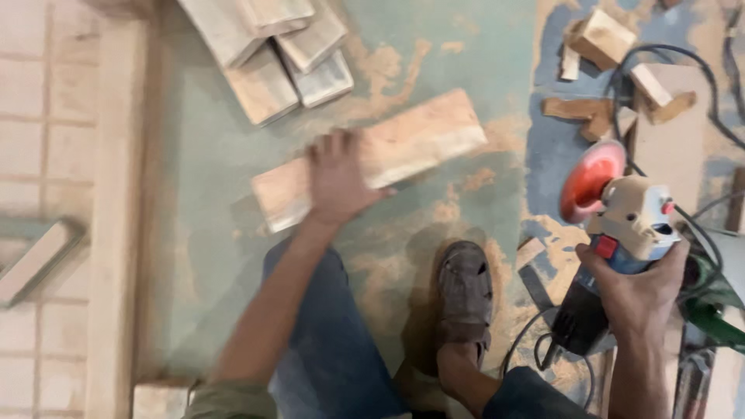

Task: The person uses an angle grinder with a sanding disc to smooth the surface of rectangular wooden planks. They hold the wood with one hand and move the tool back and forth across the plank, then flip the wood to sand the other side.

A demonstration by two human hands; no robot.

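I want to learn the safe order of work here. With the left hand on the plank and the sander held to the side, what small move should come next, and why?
Probably press the left hand flat and steady first. It lies across the pale wooden plank, but its blur suggests it is not settled. The right hand grips the disc sander off to the side, its red disc clear of the wood.

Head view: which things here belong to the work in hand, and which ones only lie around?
In hand:
- wooden block, under the left hand
- disc sander, gripped by the right hand

Lying about:
- stacked planks
- wood offcuts
- sawdust
- green tool
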